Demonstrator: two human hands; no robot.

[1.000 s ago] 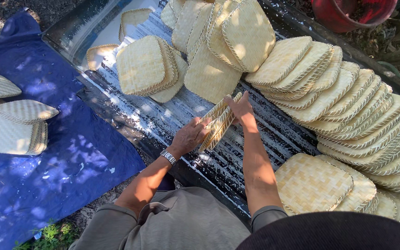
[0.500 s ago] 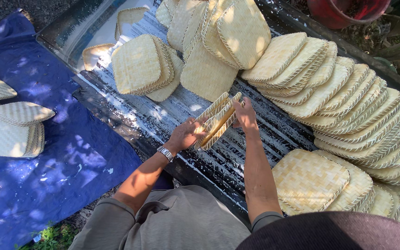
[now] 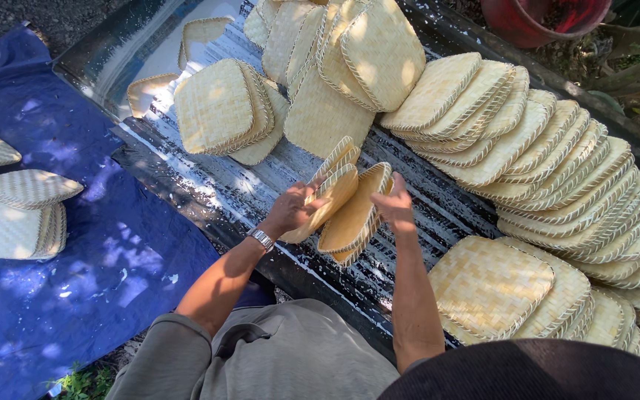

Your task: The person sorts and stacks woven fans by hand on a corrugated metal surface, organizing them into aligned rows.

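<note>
My left hand (image 3: pixel 294 210) grips a few nested pale woven bamboo trays (image 3: pixel 329 181) held on edge above the corrugated metal sheet (image 3: pixel 224 185). My right hand (image 3: pixel 394 206) holds another woven tray (image 3: pixel 355 218), tilted away from the left bundle, so a gap shows between them. A metal watch sits on my left wrist. Both hands are over the middle of the sheet.
Overlapping rows of woven trays (image 3: pixel 557 163) cover the right of the sheet, with a stack (image 3: pixel 498 289) near my right elbow and another stack (image 3: pixel 220 111) at the upper left. A blue tarp (image 3: pixel 75 259) on the left carries more trays (image 3: pixel 16 211). A red bucket (image 3: pixel 542 18) stands at the top.
The bundle I held between both hands has split. My right hand has pulled one tray away to the right and lower, while my left hand keeps the others.
</note>
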